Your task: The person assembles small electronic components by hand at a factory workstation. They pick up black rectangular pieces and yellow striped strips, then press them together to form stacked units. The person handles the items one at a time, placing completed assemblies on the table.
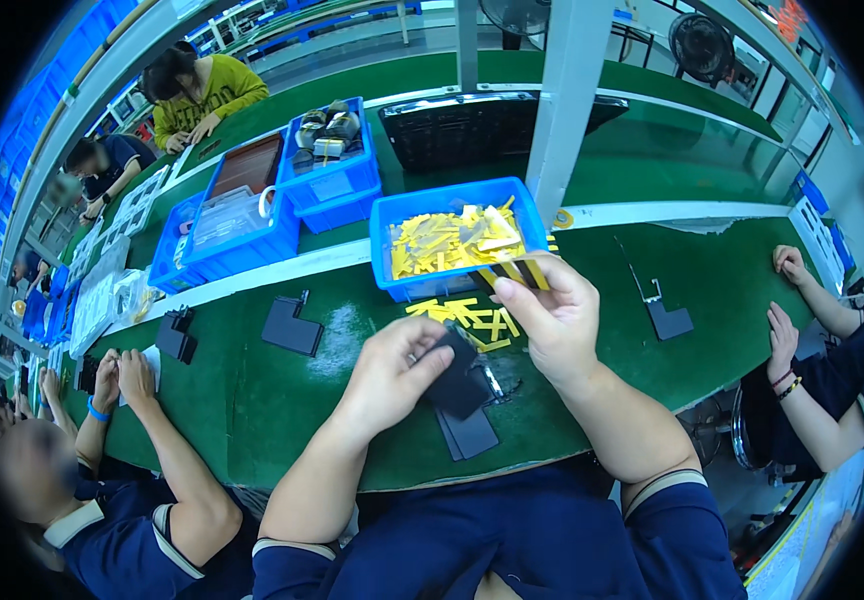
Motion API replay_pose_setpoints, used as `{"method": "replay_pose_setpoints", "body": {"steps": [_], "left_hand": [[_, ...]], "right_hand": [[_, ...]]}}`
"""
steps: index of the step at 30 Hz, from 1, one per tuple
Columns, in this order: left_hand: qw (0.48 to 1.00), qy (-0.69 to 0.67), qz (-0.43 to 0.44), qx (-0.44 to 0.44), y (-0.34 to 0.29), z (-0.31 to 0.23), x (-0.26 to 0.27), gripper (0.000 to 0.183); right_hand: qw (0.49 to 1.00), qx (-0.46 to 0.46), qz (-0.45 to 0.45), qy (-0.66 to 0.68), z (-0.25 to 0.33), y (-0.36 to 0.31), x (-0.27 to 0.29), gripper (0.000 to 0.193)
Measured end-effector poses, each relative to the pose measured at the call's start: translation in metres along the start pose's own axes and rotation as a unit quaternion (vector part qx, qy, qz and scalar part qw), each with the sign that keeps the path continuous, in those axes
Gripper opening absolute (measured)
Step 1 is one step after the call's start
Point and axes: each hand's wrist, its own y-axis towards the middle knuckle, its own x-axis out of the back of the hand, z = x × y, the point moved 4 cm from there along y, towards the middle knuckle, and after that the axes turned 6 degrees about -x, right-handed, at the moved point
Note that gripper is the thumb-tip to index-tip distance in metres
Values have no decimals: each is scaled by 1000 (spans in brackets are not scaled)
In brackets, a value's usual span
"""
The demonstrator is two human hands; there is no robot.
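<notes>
Holding black part point(461, 388) in left hand point(390, 372), pinching yellow-black strips point(523, 273) in right hand point(564, 322) near blue bin's point(409, 288) rim, leaving table point(607, 300) room rightward.

One blue rectangular plastic bin point(414, 288) at the centre, its flat yellow strips point(437, 240) too many to count! Three black angular pieces point(292, 326) lie singly, two left of centre, one at right; one dark flat piece point(460, 388) in the left hand point(392, 372). And two round black fans point(702, 48) up top!

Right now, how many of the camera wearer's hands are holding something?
2: the left hand above the green table with a black part, and the right hand near the blue bin with a yellow-and-black piece. Neither is hidden.
</notes>
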Motion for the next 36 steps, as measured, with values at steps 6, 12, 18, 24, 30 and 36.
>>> {"method": "replay_pose_setpoints", "body": {"steps": [6, 12, 18, 24, 30, 36], "left_hand": [[951, -289, -106, -22, 9, 5, 14, 22], [957, -277, -62, -66, 5, -8, 21, 37], [959, -249, -19, -132, 5, -10, 30, 33], [960, -258, -61, -86, 6, 2, 33, 20], [948, -292, -117, -52, 6, 3, 29, 12], [974, -205, -99, -20, 4, 8, 15, 11]], "right_hand": [[967, 14, 128, -218, -1, 1, -10, 17], [927, 4, 267, -262, -1, -7, -25, 14], [926, 30, 295, -234, 4, -10, -27, 12], [936, 23, 260, -237, 1, -9, -27, 12], [953, 10, 187, -237, -2, -10, -26, 11], [924, 225, 57, -304, 22, -7, -20, 14]]}}
